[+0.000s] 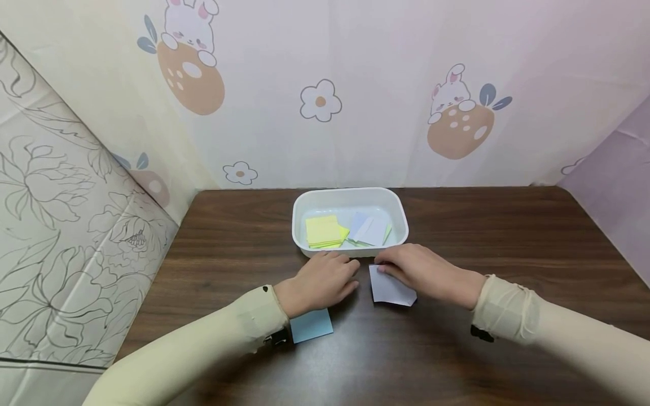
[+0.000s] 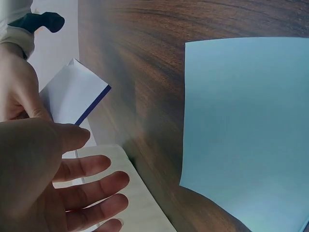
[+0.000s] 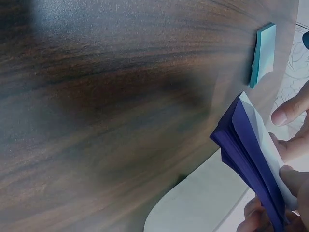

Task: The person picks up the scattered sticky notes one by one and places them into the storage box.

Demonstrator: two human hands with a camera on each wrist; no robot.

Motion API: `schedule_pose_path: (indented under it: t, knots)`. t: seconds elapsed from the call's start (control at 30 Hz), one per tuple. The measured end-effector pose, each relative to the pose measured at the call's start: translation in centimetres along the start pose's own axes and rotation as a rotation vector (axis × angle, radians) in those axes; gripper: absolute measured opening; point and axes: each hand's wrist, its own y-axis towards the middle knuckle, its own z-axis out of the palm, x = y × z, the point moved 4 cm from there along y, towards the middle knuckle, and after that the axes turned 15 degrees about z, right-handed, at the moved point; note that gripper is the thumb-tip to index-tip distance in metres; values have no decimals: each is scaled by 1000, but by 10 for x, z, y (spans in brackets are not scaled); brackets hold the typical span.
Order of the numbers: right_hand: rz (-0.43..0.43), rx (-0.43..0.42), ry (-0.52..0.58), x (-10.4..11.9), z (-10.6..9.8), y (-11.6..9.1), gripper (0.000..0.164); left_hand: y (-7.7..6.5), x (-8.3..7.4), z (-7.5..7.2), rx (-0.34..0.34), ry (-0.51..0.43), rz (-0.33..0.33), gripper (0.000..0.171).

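Note:
My right hand (image 1: 424,272) pinches a purple sticky note pad (image 1: 392,287) between thumb and fingers, just in front of a white plastic tray (image 1: 350,190). In the right wrist view, the pad's purple sheets (image 3: 248,150) fan apart at one end, under a pale top face. My left hand (image 1: 323,282) hovers by the tray's near side, its fingers loosely bent and holding nothing. Below the left wrist lies a light blue sticky note pad (image 1: 312,326), partly covered by the hand in the head view; its broad face (image 2: 246,121) fills much of the left wrist view.
Inside the tray, yellow sticky notes (image 1: 323,230) lie on the left and lavender and green ones (image 1: 372,230) on the right. The dark wooden table (image 1: 487,225) meets a printed curtain (image 1: 376,113) at the back, with a flower-patterned cloth (image 1: 66,225) on the left.

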Motion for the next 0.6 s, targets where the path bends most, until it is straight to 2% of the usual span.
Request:
schedule_pose_path:
  t: [0.6]
  knots:
    - [12,-38,-15,-9,-7,-4,9,7,-1,1,23,-8,-9,23]
